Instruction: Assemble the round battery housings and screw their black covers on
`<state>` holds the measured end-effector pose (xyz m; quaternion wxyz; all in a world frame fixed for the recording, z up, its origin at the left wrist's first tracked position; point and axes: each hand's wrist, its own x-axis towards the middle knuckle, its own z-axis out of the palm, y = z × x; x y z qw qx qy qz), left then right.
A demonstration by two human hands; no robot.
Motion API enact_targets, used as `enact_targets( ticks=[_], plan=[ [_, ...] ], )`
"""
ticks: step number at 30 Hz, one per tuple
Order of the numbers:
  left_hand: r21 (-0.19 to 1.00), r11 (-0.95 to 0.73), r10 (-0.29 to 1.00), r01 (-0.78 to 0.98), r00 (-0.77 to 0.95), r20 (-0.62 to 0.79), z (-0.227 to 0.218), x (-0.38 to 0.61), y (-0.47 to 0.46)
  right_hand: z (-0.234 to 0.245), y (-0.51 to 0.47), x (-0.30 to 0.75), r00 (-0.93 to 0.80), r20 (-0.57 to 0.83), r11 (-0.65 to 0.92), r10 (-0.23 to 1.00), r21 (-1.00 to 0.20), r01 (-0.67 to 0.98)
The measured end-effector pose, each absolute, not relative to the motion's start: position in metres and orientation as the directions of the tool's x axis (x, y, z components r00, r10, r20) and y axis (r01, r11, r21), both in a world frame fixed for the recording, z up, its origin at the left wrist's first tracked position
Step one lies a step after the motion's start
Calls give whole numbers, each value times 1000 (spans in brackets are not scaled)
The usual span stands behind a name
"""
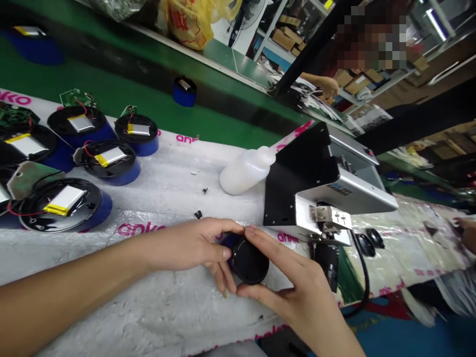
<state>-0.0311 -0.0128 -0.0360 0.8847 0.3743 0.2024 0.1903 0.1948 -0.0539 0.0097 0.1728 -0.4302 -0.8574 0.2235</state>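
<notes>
Both of my hands hold a round black housing [248,259] with a blue edge showing on its left side. My left hand [193,245] grips it from the left, and my right hand [286,277] pinches it from the right between thumb and fingers. Its underside is hidden. To the left, on a white foam sheet [167,198] with pink lettering, stand several black-and-blue round units, such as one holding a yellow-edged pouch battery [64,200] with thin red and black wires. Small green circuit boards [76,98] lie beside them.
A silver and black benchtop machine [327,183] stands just beyond my right hand, next to a white squeeze bottle [245,171]. A green conveyor belt [111,111] runs behind the sheet. A co-worker's hand [327,87] shows across the belt, and another person's hand [466,233] at far right.
</notes>
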Motion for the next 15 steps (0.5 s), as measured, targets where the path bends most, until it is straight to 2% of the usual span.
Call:
enact_targets(
  ticks=[4, 8, 12, 15],
  plan=[
    [742, 651, 486, -162, 840, -243, -33, -30, -13, 14, -58, 192, -564, 116, 557, 818, -407, 724],
    [787, 604, 489, -124, 838, -243, -29, -31, -14, 15, -61, 190, -535, 87, 528, 840, -358, 770],
    [855, 511, 548, -86, 799, -248, -21, -27, -21, 10, -62, 188, -524, 111, 530, 844, -318, 786],
    [868, 494, 657, -45, 673, -340, -14, -18, -29, 12, -64, 188, -523, 96, 525, 847, -308, 794]
  ],
)
